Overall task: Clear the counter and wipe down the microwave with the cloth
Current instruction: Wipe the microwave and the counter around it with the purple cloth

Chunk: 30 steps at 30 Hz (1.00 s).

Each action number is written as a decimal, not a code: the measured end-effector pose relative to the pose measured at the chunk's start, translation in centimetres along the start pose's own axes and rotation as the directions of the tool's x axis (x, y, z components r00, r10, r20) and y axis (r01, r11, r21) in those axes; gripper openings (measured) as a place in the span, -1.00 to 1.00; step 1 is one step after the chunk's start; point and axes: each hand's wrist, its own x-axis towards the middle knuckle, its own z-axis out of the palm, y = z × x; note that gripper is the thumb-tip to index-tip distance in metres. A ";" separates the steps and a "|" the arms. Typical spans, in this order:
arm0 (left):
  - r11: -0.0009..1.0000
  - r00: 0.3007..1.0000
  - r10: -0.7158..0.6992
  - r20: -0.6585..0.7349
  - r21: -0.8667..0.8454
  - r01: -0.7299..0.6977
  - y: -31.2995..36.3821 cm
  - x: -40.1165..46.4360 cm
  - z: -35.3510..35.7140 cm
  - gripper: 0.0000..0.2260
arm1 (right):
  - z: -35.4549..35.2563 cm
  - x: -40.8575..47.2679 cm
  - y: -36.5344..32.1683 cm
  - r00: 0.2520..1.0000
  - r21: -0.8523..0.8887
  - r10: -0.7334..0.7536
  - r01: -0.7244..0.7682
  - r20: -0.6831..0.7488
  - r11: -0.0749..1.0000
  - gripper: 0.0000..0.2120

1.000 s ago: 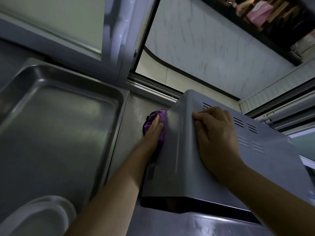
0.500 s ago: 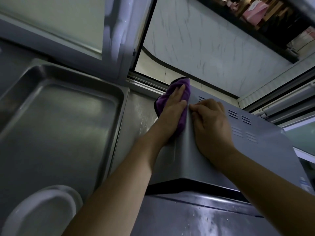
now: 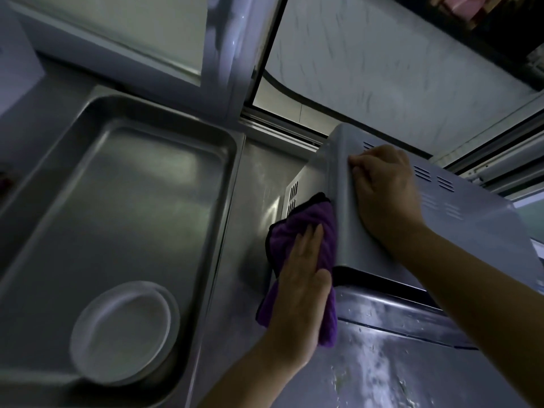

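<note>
A grey microwave (image 3: pixel 477 231) stands on the steel counter (image 3: pixel 368 375) at the right, seen from above. My left hand (image 3: pixel 303 287) lies flat with straight fingers on a purple cloth (image 3: pixel 297 228), pressing it against the microwave's left side near the front corner. My right hand (image 3: pixel 385 189) rests on the microwave's top, its fingers curled over the top left edge by the vent slots. Part of the cloth hangs below my left palm.
A steel sink basin (image 3: pixel 123 219) fills the left, with a white plate (image 3: pixel 123 334) in its near corner. A window frame (image 3: pixel 235 54) and a sliding track run behind the microwave. The counter shows wet streaks in front.
My left hand has slid the cloth from the microwave's back top corner down and forward along its left side. My right hand has stayed on the top edge.
</note>
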 end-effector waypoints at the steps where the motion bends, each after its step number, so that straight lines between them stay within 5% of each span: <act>1: 1.000 1.000 -0.017 -0.009 -0.017 0.017 -0.3 0.1 0.0 -0.56 | 0.0 0.0 0.0 1.000 -0.003 -0.001 0.001 -0.002 1.000 -0.77; 7: 0.953 0.961 -0.263 -0.086 -0.178 0.245 -4.8 1.7 -1.3 -0.64 | 0.3 0.2 0.3 1.000 -0.003 0.003 -0.003 -0.005 1.000 -0.77; 16: 0.900 0.914 -0.385 -0.127 -0.269 0.342 -5.1 1.8 -1.8 -0.62 | 0.0 0.1 0.1 1.000 0.013 0.013 -0.013 -0.006 1.000 -0.77; 30: 0.986 0.991 -0.133 0.015 -0.104 0.134 2.3 2.0 1.0 -0.62 | 0.1 0.0 0.2 1.000 0.015 0.014 -0.013 -0.003 1.000 -0.77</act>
